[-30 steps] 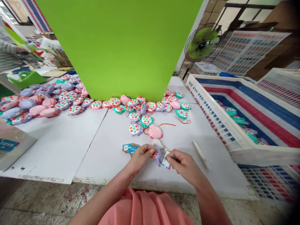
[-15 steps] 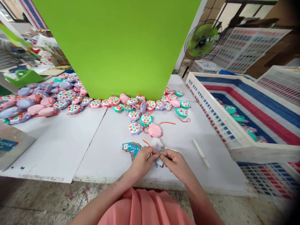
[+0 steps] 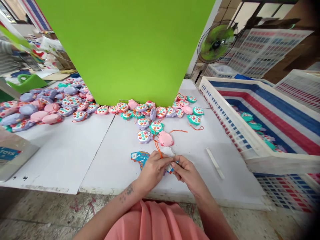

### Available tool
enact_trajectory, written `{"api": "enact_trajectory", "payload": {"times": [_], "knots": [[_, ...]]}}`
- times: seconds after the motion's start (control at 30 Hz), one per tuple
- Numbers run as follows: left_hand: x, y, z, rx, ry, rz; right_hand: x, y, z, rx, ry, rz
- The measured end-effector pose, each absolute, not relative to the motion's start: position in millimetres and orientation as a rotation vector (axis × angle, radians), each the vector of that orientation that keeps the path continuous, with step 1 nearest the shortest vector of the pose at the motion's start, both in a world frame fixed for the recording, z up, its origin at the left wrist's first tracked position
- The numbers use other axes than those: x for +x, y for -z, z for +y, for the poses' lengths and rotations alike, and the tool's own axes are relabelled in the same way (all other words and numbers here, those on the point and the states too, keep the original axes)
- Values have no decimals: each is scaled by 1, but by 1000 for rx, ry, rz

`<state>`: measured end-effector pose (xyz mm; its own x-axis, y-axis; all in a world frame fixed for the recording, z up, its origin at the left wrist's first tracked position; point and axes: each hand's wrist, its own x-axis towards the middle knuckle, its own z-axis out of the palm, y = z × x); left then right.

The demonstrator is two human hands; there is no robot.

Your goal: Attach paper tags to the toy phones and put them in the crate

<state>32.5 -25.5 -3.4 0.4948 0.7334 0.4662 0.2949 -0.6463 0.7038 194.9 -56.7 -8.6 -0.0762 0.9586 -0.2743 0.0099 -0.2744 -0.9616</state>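
Observation:
My left hand (image 3: 153,168) is closed, with an orange cord loop (image 3: 158,149) standing up from its fingers. My right hand (image 3: 186,169) meets it fingertip to fingertip, pinching at a blue and white card tag (image 3: 170,169). A purple object under my fingers is mostly hidden. Beside my left hand lies a fanned stack of blue tags (image 3: 138,157). Just beyond my fingers is a small white pile (image 3: 169,151) that I cannot make out. A pink animal-shaped toy (image 3: 165,138), a purple one (image 3: 144,136) and a green one (image 3: 156,127) lie farther back.
A green panel (image 3: 130,50) rises behind a row of toys. More toys form a heap (image 3: 50,103) at left. To the right are a white stick (image 3: 215,163) and a striped-lined white crate (image 3: 225,110) with toys inside. A fan (image 3: 216,43) stands beyond.
My left hand has turned over slightly, its fingers now across the tag, and the orange cord has swung upright above it. My right hand has shifted slightly right.

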Motion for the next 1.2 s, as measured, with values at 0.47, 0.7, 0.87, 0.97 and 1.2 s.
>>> {"api": "enact_trajectory", "payload": {"times": [0.47, 0.7, 0.87, 0.97, 1.2], "knots": [[23, -9, -20, 2468, -978, 799, 193, 13, -51, -1300, -1458, -996], [33, -8, -28, 2479, -971, 679, 188, 11, -49, -1304, -1399, -1005], [28, -10, -24, 1877, -1069, 762, 194, 17, -50, -1453, -1035, -1359], [25, -3, -21, 1472, -1000, 893, 196, 17, -52, -1460, -598, -1539], [25, 6, -18, 1227, -1021, 1011, 189, 4, -54, -1323, -511, -1708]]}}
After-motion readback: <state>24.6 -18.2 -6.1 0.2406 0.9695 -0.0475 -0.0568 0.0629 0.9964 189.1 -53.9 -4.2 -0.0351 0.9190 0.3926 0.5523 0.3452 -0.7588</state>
